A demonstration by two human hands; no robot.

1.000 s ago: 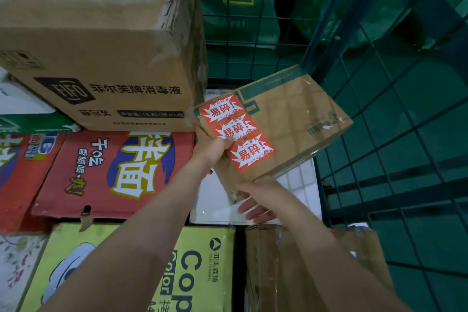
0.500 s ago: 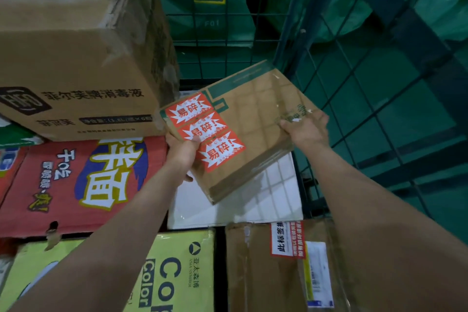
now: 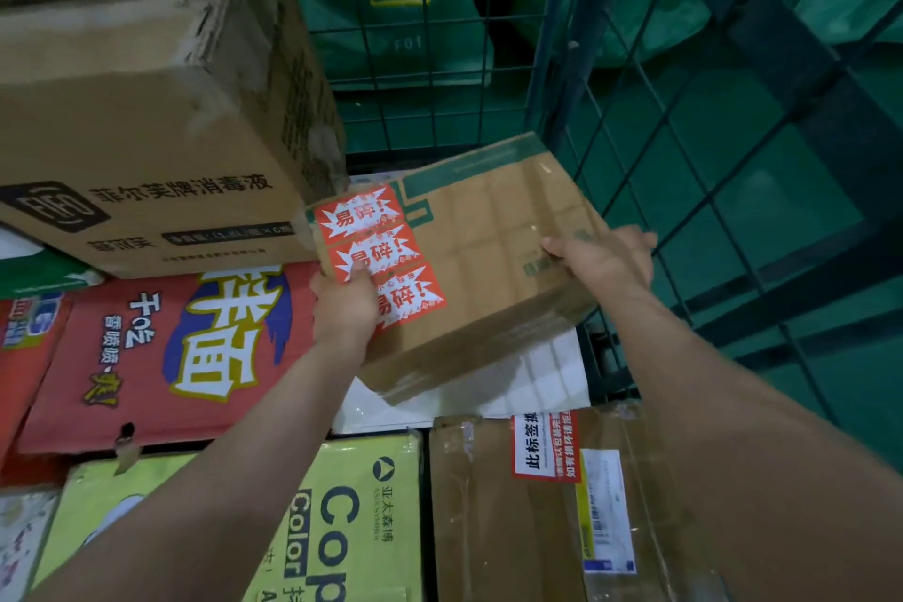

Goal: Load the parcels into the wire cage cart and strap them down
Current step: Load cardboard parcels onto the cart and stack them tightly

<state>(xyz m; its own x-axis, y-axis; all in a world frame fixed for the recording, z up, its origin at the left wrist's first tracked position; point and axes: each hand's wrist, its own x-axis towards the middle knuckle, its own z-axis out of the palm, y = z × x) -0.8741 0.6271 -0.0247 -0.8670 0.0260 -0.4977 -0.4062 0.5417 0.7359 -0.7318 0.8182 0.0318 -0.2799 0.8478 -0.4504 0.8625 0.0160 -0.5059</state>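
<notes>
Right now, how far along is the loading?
Done: a brown carton, red box and yellow box sit stacked in the wire cage. In hand: left hand and right hand grip the stickered box, tilted over a white parcel. Left: setting it down and strapping; no strap shows.
</notes>
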